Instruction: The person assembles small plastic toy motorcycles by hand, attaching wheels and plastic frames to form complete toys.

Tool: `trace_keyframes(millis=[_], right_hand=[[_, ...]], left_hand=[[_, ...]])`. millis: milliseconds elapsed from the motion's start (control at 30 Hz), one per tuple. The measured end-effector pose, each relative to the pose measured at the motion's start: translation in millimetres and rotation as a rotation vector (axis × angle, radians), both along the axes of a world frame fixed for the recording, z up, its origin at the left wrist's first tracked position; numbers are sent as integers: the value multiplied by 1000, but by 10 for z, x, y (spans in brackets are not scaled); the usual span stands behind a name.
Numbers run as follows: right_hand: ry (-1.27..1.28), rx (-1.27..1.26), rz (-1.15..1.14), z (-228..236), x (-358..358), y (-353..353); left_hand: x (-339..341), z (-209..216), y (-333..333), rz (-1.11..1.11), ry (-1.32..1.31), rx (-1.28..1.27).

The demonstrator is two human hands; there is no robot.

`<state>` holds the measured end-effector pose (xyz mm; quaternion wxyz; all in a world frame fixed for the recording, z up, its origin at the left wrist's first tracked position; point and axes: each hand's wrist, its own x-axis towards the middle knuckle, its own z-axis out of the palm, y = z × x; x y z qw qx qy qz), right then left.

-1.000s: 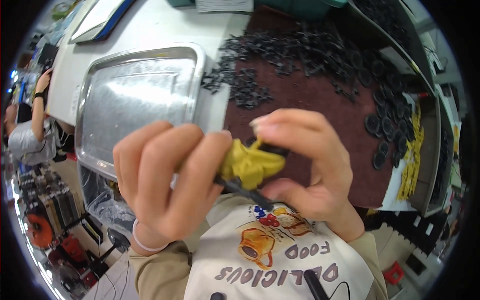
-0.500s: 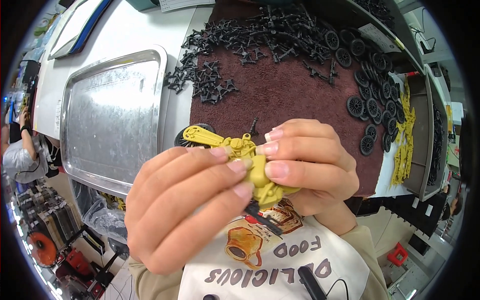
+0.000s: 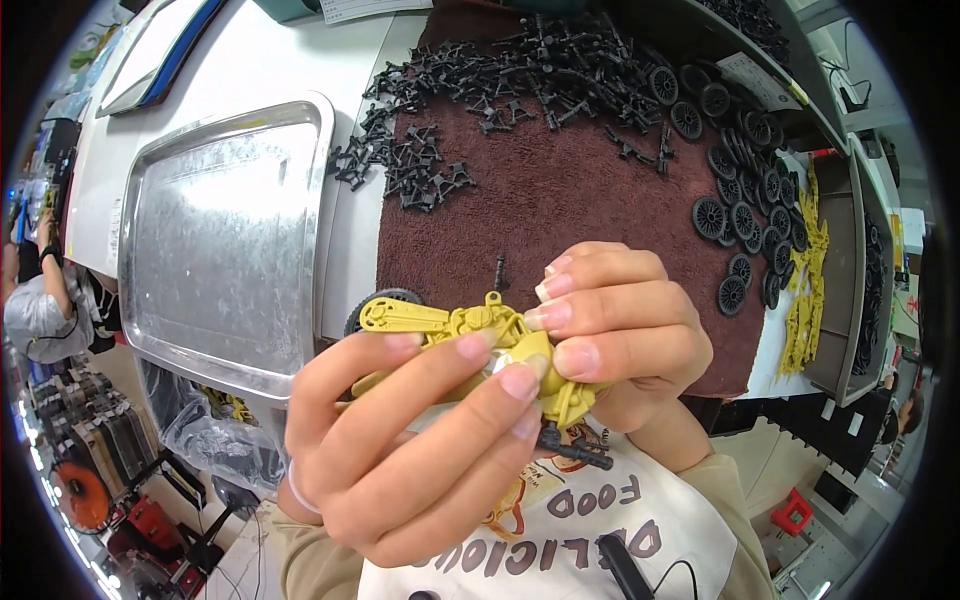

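Note:
Both hands grip a yellow plastic toy motorcycle body (image 3: 405, 317) in front of my chest. My left hand (image 3: 400, 440) wraps it from the left and below, its fingertips pressed on the body's middle. My right hand (image 3: 630, 325) pinches the right end between fingers and a thumb that is mostly hidden. A black fork-like part (image 3: 578, 452) sticks out under the body's lower right end. Beyond the hands, a small black part (image 3: 499, 272) stands out above the yellow body; whether it is joined to it I cannot tell. A black wheel (image 3: 385, 298) shows behind the body's left end.
A brown towel (image 3: 540, 190) covers the table, with a heap of black fork parts (image 3: 500, 70) at its far side. Black spoked wheels (image 3: 740, 220) and yellow parts (image 3: 805, 290) lie at right. At left is a metal tray (image 3: 225, 240); further left, another person (image 3: 45, 300).
My left hand has shifted right and slightly down, its fingers now further along the yellow body. The body has turned a little, and the black fork-like part has swung right.

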<state>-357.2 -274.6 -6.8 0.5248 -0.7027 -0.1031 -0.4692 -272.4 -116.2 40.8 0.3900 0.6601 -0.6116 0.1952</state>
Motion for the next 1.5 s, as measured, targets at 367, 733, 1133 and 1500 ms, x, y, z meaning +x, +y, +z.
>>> trace_keyframes(millis=[367, 733, 1133, 1500], right_hand=[[-30, -50, -50, -14, 12, 1], [78, 63, 43, -13, -45, -65], [219, 354, 215, 57, -98, -76], [328, -44, 54, 168, -169, -125]], left_hand=[[-31, -17, 2, 14, 16, -1], [96, 70, -55, 43, 116, 106], [156, -240, -29, -57, 629, -53], [64, -362, -93, -166, 699, -210]])
